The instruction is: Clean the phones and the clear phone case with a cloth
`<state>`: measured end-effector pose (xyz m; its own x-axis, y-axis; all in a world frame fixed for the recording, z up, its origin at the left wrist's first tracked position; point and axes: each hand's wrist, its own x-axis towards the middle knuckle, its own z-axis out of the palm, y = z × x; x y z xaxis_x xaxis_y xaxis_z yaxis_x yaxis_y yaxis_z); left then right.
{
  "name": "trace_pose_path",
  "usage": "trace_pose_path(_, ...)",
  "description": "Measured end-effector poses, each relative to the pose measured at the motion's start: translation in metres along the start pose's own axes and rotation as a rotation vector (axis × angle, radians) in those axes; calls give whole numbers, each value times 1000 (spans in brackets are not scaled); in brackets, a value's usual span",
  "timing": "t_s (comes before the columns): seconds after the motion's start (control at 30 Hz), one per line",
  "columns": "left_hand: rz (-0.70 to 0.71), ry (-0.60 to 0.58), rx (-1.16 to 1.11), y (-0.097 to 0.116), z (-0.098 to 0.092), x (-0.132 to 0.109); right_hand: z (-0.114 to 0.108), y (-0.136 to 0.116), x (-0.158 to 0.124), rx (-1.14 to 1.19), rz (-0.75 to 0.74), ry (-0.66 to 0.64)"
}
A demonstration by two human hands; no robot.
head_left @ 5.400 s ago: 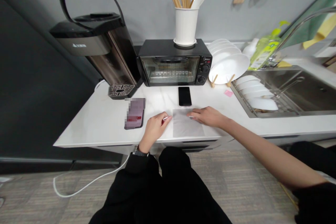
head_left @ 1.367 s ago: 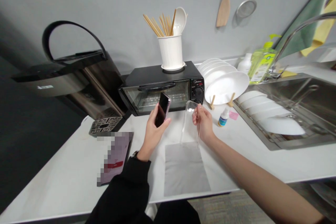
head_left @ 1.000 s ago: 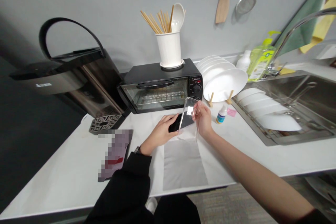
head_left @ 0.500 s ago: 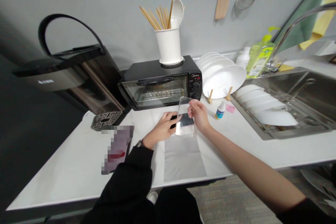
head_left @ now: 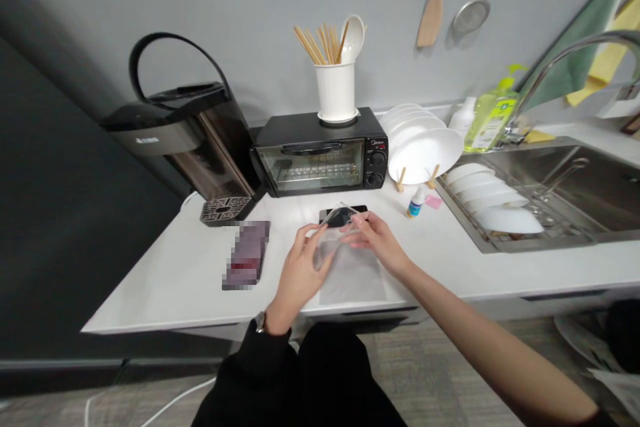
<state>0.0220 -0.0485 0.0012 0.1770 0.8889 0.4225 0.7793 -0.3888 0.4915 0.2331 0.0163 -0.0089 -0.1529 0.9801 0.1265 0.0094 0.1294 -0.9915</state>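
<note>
Over to the head view, the only one in play. Holding the case [head_left: 333, 238] two-handed here, tilted, above the far part of the grey cloth [head_left: 355, 280]. Gripping its left edge with the left hand [head_left: 299, 265], drawn in between thumb and fingers; pinching near the far right corner with the right hand [head_left: 377, 240], narrowed at the tips. Hard to tell whether touching the cloth at the near edge.

Looking just past the cloth now, to the phone [head_left: 324, 215], flat and dark on the counter [head_left: 170, 280] in front of the oven [head_left: 317, 153], seen partly through the clear plastic. Not in the case, not in either hand.

So, how far along? About midway, at a guess. Seemingly done: spreading the cloth flat, laying the phone down, getting hold of the case. Seemingly left: finishing with the case, neither set down nor joined to the phone. Spotting the bottle [head_left: 415, 203] too, upright well to the right, just beside a pink slip [head_left: 433, 201], in neither hand; impossible to say from here whether used or not.
</note>
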Motion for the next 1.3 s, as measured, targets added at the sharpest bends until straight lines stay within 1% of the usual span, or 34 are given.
trace_pose_path(0.07, -34, 37, -25, -10, -11, -14, -10, 2, -14, -126, -32, 3)
trace_pose_path(0.1, -56, 34, -18, -16, -16, -20, -17, 5, -19, -191, -50, 20)
trace_pose_path(0.17, -80, 7, 0, -25, -24, -29, -31, 12, -29, -306, -78, 46)
trace_pose_path(0.27, -74, -49, 16, -32, -28, -39, -50, 19, -41, -401, -85, 27)
trace_pose_path(0.33, -65, -89, 28, -33, -27, -41, -65, 15, -49, -412, -71, -1)
trace_pose_path(0.4, -48, -132, 36, -30, -23, -38, -82, 3, -56, -394, -52, -4)
trace_pose_path(0.47, -7, -178, 22, -25, -15, -31, -96, -14, -61, -371, -54, 42)
trace_pose_path(0.53, 53, -222, -4, -16, -3, -22, -100, -31, -64, -360, -114, 123)
trace_pose_path(0.6, 111, -260, -22, -8, 10, -13, -91, -41, -66, -363, -209, 183)
trace_pose_path(0.63, 135, -278, -30, -4, 16, -10, -83, -42, -67, -379, -244, 166)
trace_pose_path(0.67, 148, -288, -34, -2, 20, -7, -73, -41, -68, -409, -262, 111)
trace_pose_path(0.7, 146, -288, -36, 0, 23, -6, -64, -37, -69, -459, -268, 29)
trace_pose_path(0.77, 111, -270, -42, -1, 25, -7, -49, -24, -72, -623, -283, -143)
trace_pose_path(0.8, 90, -257, -52, -2, 25, -9, -44, -16, -73, -726, -310, -196)
trace_pose_path(0.83, 75, -247, -70, -4, 24, -10, -41, -7, -73, -834, -352, -219)
trace_pose_path(0.9, 65, -239, -121, -7, 22, -13, -38, 7, -73, -1020, -440, -216)
trace_pose_path(1.0, 61, -240, -183, -9, 22, -13, -27, 19, -73, -1156, -495, -182)
trace_pose_path(1.07, 52, -243, -200, -10, 23, -11, -13, 19, -73, -1183, -479, -161)
trace_pose_path(1.13, 35, -247, -203, -11, 24, -10, 5, 16, -74, -1173, -472, -185)
trace_pose_path(1.23, 5, -258, -206, -14, 24, -10, 25, 10, -76, -1059, -518, -328)
trace_pose_path(1.3, -6, -269, -202, -15, 24, -11, 26, 5, -77, -958, -537, -426)
